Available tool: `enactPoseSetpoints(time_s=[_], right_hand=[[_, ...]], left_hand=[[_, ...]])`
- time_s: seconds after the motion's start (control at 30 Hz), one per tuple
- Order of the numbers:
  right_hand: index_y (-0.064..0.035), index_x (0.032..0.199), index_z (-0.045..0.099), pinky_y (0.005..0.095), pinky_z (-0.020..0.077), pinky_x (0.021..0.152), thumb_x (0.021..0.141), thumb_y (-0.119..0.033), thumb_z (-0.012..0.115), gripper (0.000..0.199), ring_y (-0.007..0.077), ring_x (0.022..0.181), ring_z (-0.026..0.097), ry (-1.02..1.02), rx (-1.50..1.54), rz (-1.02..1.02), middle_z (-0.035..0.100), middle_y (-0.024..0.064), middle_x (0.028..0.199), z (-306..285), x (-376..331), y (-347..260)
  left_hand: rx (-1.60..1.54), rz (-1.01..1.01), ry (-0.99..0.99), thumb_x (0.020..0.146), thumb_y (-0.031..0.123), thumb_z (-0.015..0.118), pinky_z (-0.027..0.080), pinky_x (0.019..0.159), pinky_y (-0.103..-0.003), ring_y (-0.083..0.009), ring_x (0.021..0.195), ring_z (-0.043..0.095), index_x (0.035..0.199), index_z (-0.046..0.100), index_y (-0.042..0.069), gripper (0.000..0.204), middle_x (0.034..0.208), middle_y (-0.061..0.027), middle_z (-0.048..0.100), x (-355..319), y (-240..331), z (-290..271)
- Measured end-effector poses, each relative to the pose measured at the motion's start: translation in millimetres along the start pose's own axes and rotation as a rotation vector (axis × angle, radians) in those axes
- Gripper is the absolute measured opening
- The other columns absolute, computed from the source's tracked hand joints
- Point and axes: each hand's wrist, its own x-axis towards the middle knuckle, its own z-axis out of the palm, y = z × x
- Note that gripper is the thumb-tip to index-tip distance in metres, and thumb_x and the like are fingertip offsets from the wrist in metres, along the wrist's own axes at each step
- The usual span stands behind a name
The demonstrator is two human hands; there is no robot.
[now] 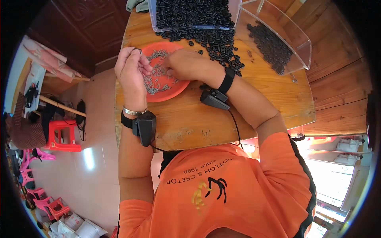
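Note:
My left hand (pixel 130 73) is at the left rim of a red plate (pixel 168 96), its fingers curled closed around a small black plastic piece (pixel 138 50) that peeks out at the fingertips. Over the plate's right side is my right hand (pixel 186 64), fingers bent and pressed together; whatever they pinch is hidden. Many small grey metal pins or screws (pixel 158 70) lie scattered in the plate between the two hands. A heap of black oval pieces with holes (pixel 220 45) spreads over the wooden table just beyond my right hand.
A clear plastic bin (pixel 152 20) full of black pieces stands at the far side. Right of it, a clear tray (pixel 303 59) holds more of them. The wooden table (pixel 186 127) ends close to my body. A red stool (pixel 63 137) stands on the floor at left.

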Motion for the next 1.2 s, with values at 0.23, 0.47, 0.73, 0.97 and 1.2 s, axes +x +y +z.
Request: enactPoseSetpoints(time_s=[0.23,0.47,0.73,0.97,1.2], right_hand=[[-0.0057,0.087,0.066,0.0398,0.0481,0.071,0.076,-0.013,0.064,0.014,0.0310,0.082,0.062,0.211,0.112,-0.077,0.064,0.0128,0.084,1,-2,5],[-0.0087,0.089,0.067,0.0381,0.0484,0.073,0.075,-0.012,0.065,0.014,0.0285,0.085,0.061,0.202,0.125,-0.280,0.063,0.0086,0.088,6,-6,-11],[-0.0093,0.089,0.066,0.0398,0.0495,0.070,0.075,-0.014,0.065,0.016,0.0290,0.087,0.060,0.190,0.004,-0.312,0.062,0.0094,0.088,23,-1,-19],[-0.0070,0.088,0.064,0.0413,0.0487,0.069,0.076,-0.014,0.062,0.014,0.0304,0.082,0.062,0.155,-0.113,-0.211,0.061,0.0102,0.082,12,-4,-5],[-0.0048,0.087,0.065,0.0311,0.0491,0.066,0.076,-0.002,0.064,0.011,0.0187,0.073,0.062,0.209,0.381,-0.117,0.065,0.0073,0.080,6,2,13]], left_hand=[[0.000,-0.012,-0.036,0.090,0.014,0.048,0.040,0.046,-0.020,-0.0082,0.050,0.049,0.083,0.054,0.005,0.013,0.065,-0.0011,0.054,-2,-3,1],[-0.010,0.007,-0.036,0.090,0.015,0.048,0.039,0.045,-0.019,-0.0074,0.049,0.049,0.081,0.054,0.006,0.014,0.064,-0.0006,0.054,0,-5,0],[-0.006,-0.005,-0.030,0.090,0.015,0.048,0.039,0.045,-0.019,-0.0075,0.050,0.050,0.081,0.054,0.006,0.014,0.064,-0.0007,0.054,-3,-2,3],[-0.009,0.002,-0.047,0.089,0.015,0.049,0.038,0.045,-0.019,-0.0075,0.049,0.050,0.080,0.054,0.006,0.014,0.064,-0.0007,0.054,-3,-4,2],[0.029,-0.021,-0.046,0.089,0.015,0.049,0.037,0.044,-0.019,-0.0072,0.049,0.049,0.080,0.054,0.006,0.014,0.064,-0.0003,0.054,-4,-4,6]])
